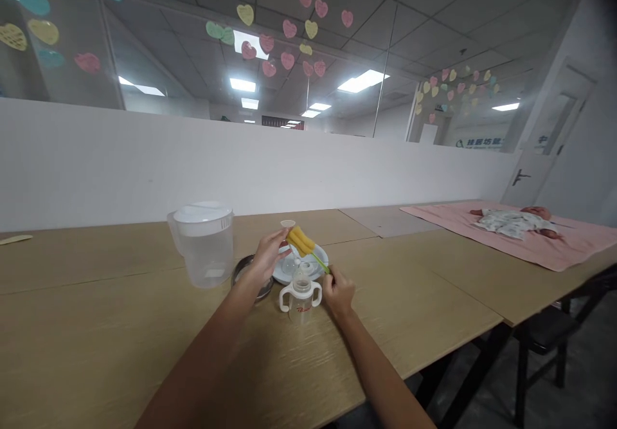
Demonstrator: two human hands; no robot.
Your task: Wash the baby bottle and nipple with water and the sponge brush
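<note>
My right hand (339, 291) is closed round the green handle of a bottle brush (301, 241), its yellow sponge head tilted up to the left. At that sponge end is my left hand (270, 255), fingers stretched and apart, the fingertips close to or touching it. Below the brush a clear baby bottle (301, 300) with two white side handles stands upright and uncapped on the table. Behind it, a white plate (322, 255) bears clear and white bottle parts, partly hidden by my hand and the brush. A round metal dish (237, 274) sits partly behind my left wrist.
A lidded clear plastic pitcher (208, 246) stands left of the dish on the wooden table (144, 332). A flat pale stick (16, 239) lies far left. On the right, a baby doll (513, 222) in patterned clothes lies on a pink cloth (443, 222). A dark stool (547, 329) stands beyond the table edge.
</note>
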